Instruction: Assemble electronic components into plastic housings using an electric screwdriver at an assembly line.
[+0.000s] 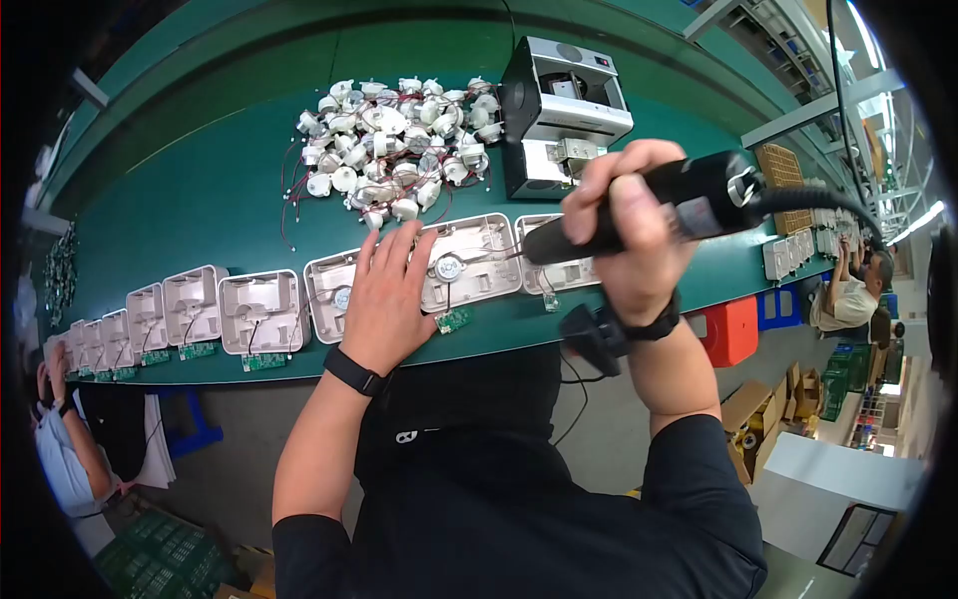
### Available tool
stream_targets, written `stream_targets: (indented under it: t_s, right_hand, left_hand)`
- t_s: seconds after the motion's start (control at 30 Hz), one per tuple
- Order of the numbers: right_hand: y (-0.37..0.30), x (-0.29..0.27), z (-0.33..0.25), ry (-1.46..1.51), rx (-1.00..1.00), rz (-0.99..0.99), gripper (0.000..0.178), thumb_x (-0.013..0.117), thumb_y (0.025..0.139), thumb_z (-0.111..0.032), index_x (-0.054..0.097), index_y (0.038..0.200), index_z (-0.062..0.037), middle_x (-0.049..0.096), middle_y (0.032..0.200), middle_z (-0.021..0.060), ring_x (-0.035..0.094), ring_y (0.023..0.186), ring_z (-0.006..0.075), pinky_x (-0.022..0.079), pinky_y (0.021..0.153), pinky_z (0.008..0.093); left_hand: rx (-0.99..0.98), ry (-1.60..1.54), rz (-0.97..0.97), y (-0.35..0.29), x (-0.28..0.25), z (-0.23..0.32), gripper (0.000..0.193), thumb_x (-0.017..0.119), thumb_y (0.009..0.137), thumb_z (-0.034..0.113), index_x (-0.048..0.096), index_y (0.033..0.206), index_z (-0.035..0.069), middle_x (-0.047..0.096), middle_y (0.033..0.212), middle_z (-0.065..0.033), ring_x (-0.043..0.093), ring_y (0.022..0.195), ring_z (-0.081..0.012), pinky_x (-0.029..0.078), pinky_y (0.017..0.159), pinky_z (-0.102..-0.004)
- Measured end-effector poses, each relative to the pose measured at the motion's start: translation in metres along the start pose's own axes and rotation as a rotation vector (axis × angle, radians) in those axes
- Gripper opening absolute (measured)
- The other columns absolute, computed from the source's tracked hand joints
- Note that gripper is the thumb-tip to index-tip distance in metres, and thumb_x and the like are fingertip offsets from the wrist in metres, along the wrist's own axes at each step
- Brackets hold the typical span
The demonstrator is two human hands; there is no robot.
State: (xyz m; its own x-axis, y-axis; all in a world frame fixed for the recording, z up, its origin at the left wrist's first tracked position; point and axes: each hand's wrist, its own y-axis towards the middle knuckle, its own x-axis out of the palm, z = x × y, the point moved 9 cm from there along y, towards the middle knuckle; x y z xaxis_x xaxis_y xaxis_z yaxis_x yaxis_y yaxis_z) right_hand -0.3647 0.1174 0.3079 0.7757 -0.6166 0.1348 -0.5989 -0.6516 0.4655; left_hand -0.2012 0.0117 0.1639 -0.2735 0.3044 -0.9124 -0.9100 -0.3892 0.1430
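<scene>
My right hand (644,235) is wrapped around a black corded electric screwdriver (704,195), held tilted with its tip pointing left. The bit reaches over the right end of a white plastic housing (491,235); whether it touches a screw is too small to tell. My left hand (384,299) lies on this row of housings, fingers stretched out and holding nothing. Just right of its fingers sits a round white part (448,268) inside the housing, with a wire leading to a green circuit board (454,319) at the near edge. Another white housing (574,275) is partly hidden by my right hand.
Several white housings (261,290) with circuit boards line the bench's near edge to the left. A pile of small white wired motors (389,140) lies beyond, beside a boxy screw feeder (584,120). Co-workers stand at far left and right. A red stool (733,331) is below the bench.
</scene>
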Motion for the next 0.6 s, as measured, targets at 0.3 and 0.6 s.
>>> stream_targets:
  t_s: [0.3,0.6]
  right_hand:
    - [-0.018,0.042,0.045,0.04,0.062,-0.12,0.025,0.057,0.091,0.001,0.045,0.112,-0.0036,0.063,0.088,0.0177,0.058,0.063,0.0161,0.053,0.064,0.0325]
    - [-0.024,0.063,0.059,0.004,0.04,-0.213,0.025,0.058,0.09,0.004,0.045,0.11,-0.003,0.062,0.087,0.016,0.058,0.064,0.0146,0.052,0.062,0.0309]
  left_hand:
    - [-0.002,-0.01,0.018,-0.003,-0.002,-0.001,0.09,0.086,0.06,0.015,0.045,0.14,0.002,0.045,0.144,-0.0144,0.045,0.134,-0.0301,0.027,0.121,-0.0474]
    - [-0.007,-0.033,0.034,-0.004,-0.003,-0.004,0.088,0.084,0.06,0.014,0.046,0.138,0.001,0.046,0.143,-0.0145,0.045,0.134,-0.0298,0.027,0.121,-0.0471]
